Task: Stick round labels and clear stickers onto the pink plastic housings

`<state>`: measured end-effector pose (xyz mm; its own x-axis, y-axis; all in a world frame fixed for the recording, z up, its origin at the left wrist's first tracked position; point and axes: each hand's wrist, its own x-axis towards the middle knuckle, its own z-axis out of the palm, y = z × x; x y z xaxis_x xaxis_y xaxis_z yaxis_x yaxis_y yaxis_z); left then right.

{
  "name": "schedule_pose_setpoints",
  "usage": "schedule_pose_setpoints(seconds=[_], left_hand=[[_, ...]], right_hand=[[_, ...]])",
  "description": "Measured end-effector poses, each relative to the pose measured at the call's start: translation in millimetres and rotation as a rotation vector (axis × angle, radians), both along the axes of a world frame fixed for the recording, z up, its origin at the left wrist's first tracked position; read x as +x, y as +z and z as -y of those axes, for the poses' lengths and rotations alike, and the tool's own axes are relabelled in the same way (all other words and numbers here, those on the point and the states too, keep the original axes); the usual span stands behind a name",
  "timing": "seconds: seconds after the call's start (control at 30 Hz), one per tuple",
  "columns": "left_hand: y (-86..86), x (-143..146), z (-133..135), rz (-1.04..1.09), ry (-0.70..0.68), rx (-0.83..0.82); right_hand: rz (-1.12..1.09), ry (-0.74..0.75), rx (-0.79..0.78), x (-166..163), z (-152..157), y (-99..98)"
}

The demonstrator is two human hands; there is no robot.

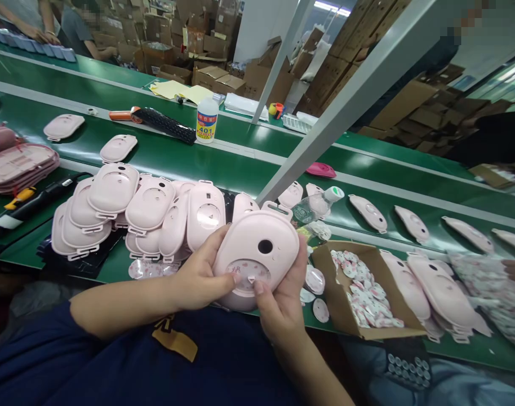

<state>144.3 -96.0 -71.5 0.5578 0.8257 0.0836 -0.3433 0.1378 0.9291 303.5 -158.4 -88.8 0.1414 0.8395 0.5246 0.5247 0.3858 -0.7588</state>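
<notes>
A pale pink plastic cover point(278, 231), tilted up in front of me, has a dark round hole, a loop at its top edge and an oval recess. In that recess lies a patterned oval piece point(244, 270) with a small triangle mark. My left hand point(204, 273) grips the cover's left side, its thumb on the oval piece. Closed around the right side is my right hand point(285, 299), with its thumb at the lower edge of the recess. The fingers behind the cover are mostly hidden. Just left of it stands a pile of similar covers point(151, 208).
An open cardboard box point(371, 331) of small printed pieces stands right, beside more covers point(443, 293). A clear bottle point(310, 208) lies behind my hands. A slanted metal post point(346, 101) crosses the view. Beyond are a 401 bottle point(207, 121), a conveyor and co-workers.
</notes>
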Motion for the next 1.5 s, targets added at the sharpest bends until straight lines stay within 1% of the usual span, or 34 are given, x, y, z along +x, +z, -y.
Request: schedule_pose_setpoints(seconds=[0.03,0.1,0.23,0.37,0.43,0.57,0.63,0.8,1.03,1.13,1.27,1.4,1.47,1.5], left_hand=[[-0.2,-1,0,-0.011,0.003,0.011],[-1.3,-3,0,-0.038,0.013,0.006],[-3.0,-8,-1,-0.067,0.018,-0.030],[-3.4,-10,0,-0.085,0.011,0.004],[-3.5,-10,0,-0.107,0.004,0.022],[-4.2,-11,0,-0.173,-0.028,0.078],[-4.8,-11,0,-0.191,-0.043,0.109],[-4.5,-10,0,-0.175,-0.037,0.146],[-2.9,-9,5,-0.206,-0.020,0.189],[-2.7,-8,5,-0.224,0.000,0.203],[-2.0,-6,6,-0.196,-0.016,0.221],[-2.2,-8,5,-0.180,-0.008,0.225],[-2.7,-19,-5,-0.183,0.046,0.220],[-2.9,-28,-14,-0.178,0.112,0.230]], right_hand=[[-0.035,0.022,-0.038,-1,1,-2.5],[-0.068,0.034,-0.065,-3,1,-5.6],[-0.085,0.051,-0.077,-6,0,-7.8],[-0.145,0.066,-0.084,-9,0,-9.4],[-0.206,0.082,-0.104,-10,1,-10.2],[-0.413,0.104,-0.166,-11,4,-10.6],[-0.480,0.115,-0.179,-11,5,-10.2],[-0.476,0.120,-0.193,-10,7,-9.5],[-0.602,0.147,-0.223,-10,6,-9.3],[-0.593,0.146,-0.207,-11,7,-7.9],[-0.563,0.144,-0.194,-11,6,-7.9],[-0.536,0.175,-0.177,-9,6,-8.6],[-0.517,0.197,-0.154,-2,9,-8.6],[-0.508,0.190,-0.135,4,12,-9.3]])
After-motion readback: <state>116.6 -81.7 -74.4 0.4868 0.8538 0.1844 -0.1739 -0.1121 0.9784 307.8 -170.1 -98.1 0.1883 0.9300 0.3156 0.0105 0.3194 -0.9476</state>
